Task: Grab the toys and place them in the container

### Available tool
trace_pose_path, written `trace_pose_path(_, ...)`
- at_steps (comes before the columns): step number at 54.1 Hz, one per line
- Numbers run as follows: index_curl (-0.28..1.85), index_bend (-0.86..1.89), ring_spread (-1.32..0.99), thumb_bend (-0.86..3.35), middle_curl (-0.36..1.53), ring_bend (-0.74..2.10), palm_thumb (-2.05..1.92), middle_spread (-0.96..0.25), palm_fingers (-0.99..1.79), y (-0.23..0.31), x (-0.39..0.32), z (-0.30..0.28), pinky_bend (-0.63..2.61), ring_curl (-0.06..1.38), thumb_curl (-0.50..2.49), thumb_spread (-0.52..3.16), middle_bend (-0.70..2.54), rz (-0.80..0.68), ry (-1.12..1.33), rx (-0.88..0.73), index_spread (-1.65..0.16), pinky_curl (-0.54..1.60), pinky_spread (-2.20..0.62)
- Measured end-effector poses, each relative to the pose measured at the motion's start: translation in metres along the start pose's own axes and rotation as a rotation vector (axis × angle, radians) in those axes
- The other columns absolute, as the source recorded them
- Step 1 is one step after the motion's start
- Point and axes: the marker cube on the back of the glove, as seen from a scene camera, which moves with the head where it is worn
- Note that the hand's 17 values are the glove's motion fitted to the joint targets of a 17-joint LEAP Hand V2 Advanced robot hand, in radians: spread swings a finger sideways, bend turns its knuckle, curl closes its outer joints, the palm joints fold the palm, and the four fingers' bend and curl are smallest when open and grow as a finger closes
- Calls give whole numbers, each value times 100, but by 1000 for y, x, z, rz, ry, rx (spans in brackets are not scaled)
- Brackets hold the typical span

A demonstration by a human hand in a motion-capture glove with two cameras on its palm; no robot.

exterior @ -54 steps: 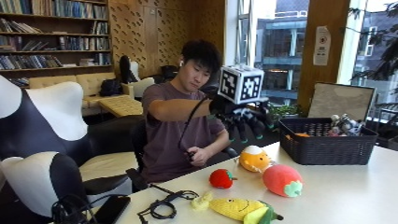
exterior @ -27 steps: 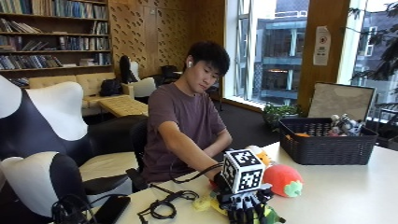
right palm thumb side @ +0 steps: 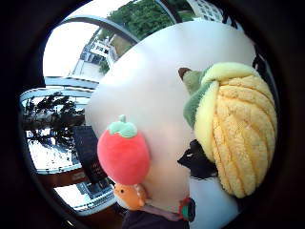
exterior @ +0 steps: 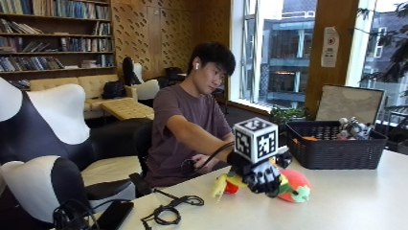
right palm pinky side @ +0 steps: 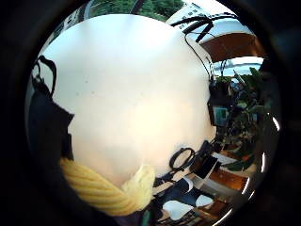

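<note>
Library lounge: bookshelves (exterior: 54, 28), sofa (exterior: 96, 88), large windows (exterior: 280, 48)

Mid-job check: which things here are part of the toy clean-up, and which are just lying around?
Job:
- yellow corn toy, held in the gloved right hand
- red strawberry toy
- small orange toy
- black basket, some toys already inside

Lying about:
- black cable loop
- phone

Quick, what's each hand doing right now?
Right hand: gripping the corn toy, lifted off the table.
Bare hand: resting at the table edge; fingers cannot be told.
</note>
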Motion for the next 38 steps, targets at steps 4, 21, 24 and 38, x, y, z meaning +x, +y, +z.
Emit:
trace_pose_path(4, 14, 48, -33, 18, 66, 136, 58, -25, 112, 5, -26, -51, 108, 52, 59, 90, 93, -51, -21, 58, -27, 43, -37)
trace_pose_path(21, 24, 71, -34, 12, 77, 141, 59, -28, 110, 80, -233, -228, 105, 56, 73, 69, 102, -374, -45, 300, -32, 45, -39)
trace_pose_path(24, 25, 72, -34, 11, 78, 142, 59, -29, 110, 98, -272, -234, 104, 57, 76, 67, 103, -439, -60, 292, -32, 46, -40)
trace_pose_path(38, 32, 77, -33, 8, 83, 145, 60, -30, 107, 147, -429, -183, 105, 59, 85, 59, 104, -627, 33, 270, -34, 48, -41)
